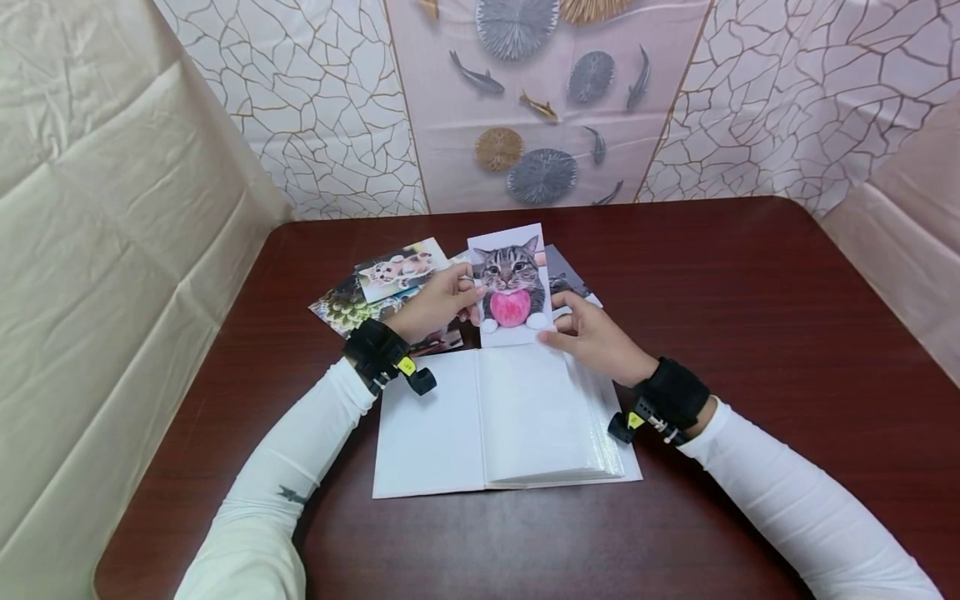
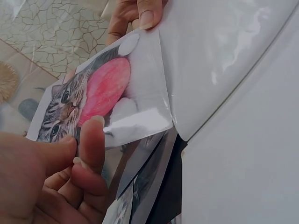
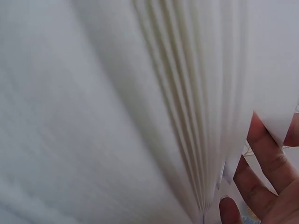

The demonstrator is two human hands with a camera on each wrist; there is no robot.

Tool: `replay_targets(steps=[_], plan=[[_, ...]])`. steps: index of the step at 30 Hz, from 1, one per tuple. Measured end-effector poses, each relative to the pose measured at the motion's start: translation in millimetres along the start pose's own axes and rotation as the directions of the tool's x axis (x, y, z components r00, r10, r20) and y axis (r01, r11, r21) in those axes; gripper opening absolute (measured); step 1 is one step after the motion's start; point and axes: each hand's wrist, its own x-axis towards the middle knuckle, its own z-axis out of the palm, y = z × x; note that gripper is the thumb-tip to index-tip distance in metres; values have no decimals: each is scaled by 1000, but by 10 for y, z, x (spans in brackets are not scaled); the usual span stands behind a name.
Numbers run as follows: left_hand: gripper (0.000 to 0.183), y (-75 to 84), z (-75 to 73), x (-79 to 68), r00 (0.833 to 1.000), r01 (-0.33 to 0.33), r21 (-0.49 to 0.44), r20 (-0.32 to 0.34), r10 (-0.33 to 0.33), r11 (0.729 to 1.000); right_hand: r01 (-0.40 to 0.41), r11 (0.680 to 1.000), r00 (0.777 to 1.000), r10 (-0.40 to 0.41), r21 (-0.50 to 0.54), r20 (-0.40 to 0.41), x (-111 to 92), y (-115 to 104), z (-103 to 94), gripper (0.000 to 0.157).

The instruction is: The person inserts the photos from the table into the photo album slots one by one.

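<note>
A photo print of a tabby cat with a pink heart (image 1: pixel 511 307) is held upright at the top edge of an open white photo album (image 1: pixel 427 429). My left hand (image 1: pixel 438 302) pinches the photo's left edge between thumb and fingers. At its lower right corner, my right hand (image 1: pixel 600 340) grips it with the thumb in front. The left wrist view shows the photo's bottom edge beside a glossy clear album pocket (image 2: pixel 219 60). In the right wrist view, fanned album pages (image 3: pixel 182 93) fill most of the picture, with the right fingers (image 3: pixel 275 161) behind them.
Several loose photos lie behind the album, among them an animal print (image 1: pixel 397 273) and one of green plants (image 1: pixel 341 307) at the left. A grey photo (image 1: pixel 566 271) lies partly hidden at the right. The dark red-brown table (image 1: pixel 750 333) stands against patterned cloth (image 1: pixel 315 100).
</note>
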Motion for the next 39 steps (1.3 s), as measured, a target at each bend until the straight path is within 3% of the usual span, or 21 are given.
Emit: replay_targets(steps=[12,16,18,21,27,39], plan=[[27,-51,-2,-77,994,90,7,55,-90,996,10,1000,999,-11,-12,-31,-3,-13,6,47],[59,-65,-22,-90,995,101,-43,28,-100,994,7,1000,999,-7,-7,-32,1,-9,12,48],[75,-69,-32,-85,998,70,-64,7,-70,995,8,1000,1000,-8,-1,-28,1,-10,14,48],[83,-83,-45,-75,1000,8,-88,-9,-9,996,9,1000,1000,-8,10,-17,-1,-11,15,49],[79,-104,-64,-62,999,-29,-69,15,30,997,7,1000,1000,-7,19,-4,-8,-16,17,50],[73,-111,-85,-56,999,-10,-84,35,13,996,15,1000,1000,-15,8,-7,-10,-15,18,51]])
